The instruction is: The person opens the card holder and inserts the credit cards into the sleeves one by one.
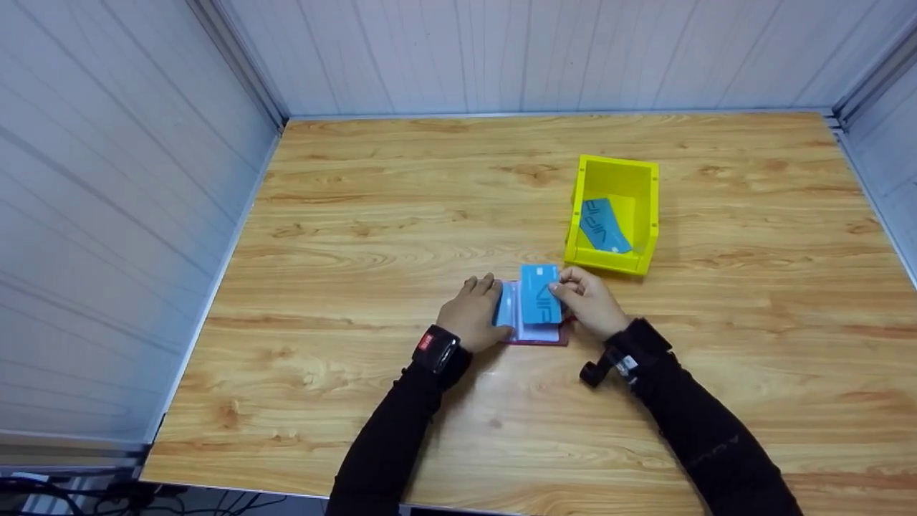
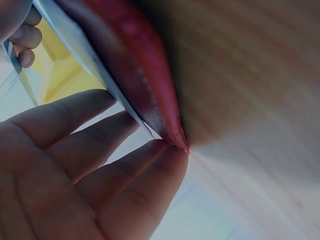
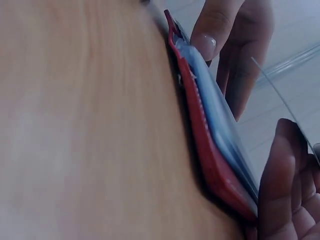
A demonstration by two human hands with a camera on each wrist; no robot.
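A red card holder (image 1: 562,340) with clear plastic sleeves lies spread on the table. My left hand (image 1: 471,315) rests on its left side, the fingers extended; in the left wrist view the fingertips (image 2: 172,155) touch the holder's red edge (image 2: 165,95). Between thumb and fingers, my right hand (image 1: 591,304) pinches a blue card (image 1: 539,304) with dark lettering, held over the holder's right side. In the right wrist view that card (image 3: 282,97) appears edge-on, apart from the sleeves (image 3: 220,115). Part of the holder is hidden under the left hand.
A yellow bin (image 1: 647,244) stands beyond the right hand, with blue cards (image 1: 605,226) lying inside. Whitish panel walls (image 1: 458,57) border the table (image 1: 344,236) at the back and both sides. Dark cables (image 1: 64,494) lie below the table's front left corner.
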